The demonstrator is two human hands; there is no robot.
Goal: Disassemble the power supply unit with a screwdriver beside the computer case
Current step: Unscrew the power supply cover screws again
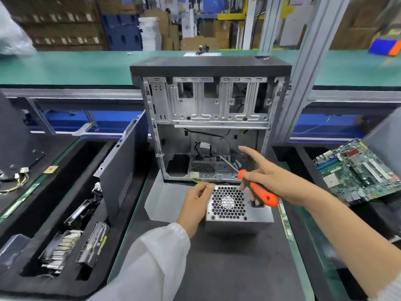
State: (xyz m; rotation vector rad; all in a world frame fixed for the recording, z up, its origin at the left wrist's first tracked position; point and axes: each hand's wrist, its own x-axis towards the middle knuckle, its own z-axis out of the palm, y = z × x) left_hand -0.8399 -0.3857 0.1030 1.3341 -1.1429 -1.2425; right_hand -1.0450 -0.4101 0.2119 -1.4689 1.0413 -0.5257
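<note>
Two hands: left (196, 205) grips perforated metal power supply (230, 205), right (267, 172) orange screwdriver (258, 189).

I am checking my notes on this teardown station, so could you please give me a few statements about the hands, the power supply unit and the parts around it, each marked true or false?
1. The right hand holds an orange-handled screwdriver. True.
2. The power supply unit sits inside the computer case. False: it lies on the mat in front of the open case.
3. The left hand grips the unit's left edge. True.
4. A green motherboard lies to the left of the case. False: it lies to the right.
5. The unit's honeycomb fan grille faces up. True.
</note>
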